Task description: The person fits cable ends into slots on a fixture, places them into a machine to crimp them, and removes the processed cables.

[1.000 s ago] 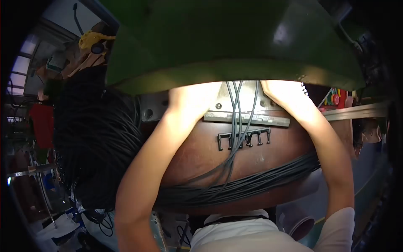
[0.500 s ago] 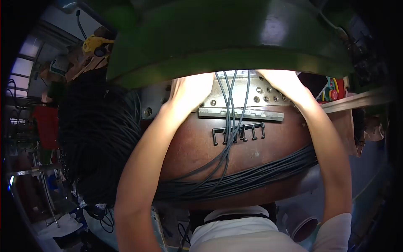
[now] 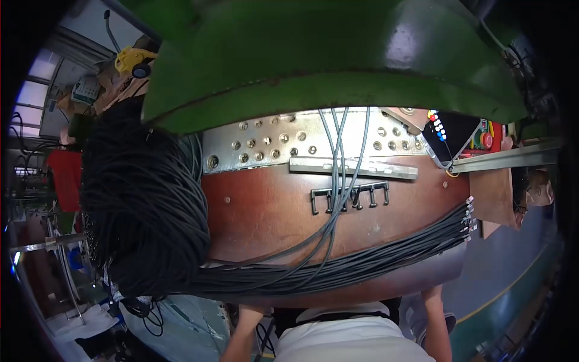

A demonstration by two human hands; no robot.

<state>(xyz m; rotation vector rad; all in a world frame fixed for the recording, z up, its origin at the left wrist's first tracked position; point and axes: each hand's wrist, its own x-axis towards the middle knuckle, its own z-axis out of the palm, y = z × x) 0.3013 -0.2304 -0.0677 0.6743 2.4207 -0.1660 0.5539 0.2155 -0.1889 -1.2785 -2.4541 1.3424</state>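
Observation:
My left hand [image 3: 250, 314] is at the near edge of the brown table [image 3: 265, 205], its fingers hidden under the edge. Farther right, my right hand [image 3: 432, 295] is at the same edge, and its fingers are hidden too. A long bundle of black cables [image 3: 338, 268] lies along the near side, with metal-tipped ends at the right. Several cables [image 3: 342, 157] run from it under the green machine housing [image 3: 338, 54]. They cross a metal bar [image 3: 386, 169] and a black plastic comb-like piece [image 3: 377, 186].
A thick heap of black cables [image 3: 145, 199] hangs over the left side. Behind the bar lies a metal plate with holes [image 3: 226, 142]. A dark tray [image 3: 449, 130] stands at the back right, beside a pale rail [image 3: 512, 158] and brown cardboard [image 3: 491, 192].
Both hands have withdrawn from under the green housing and come down to the table's near edge. The cables running under the housing stay there. My view has shifted slightly.

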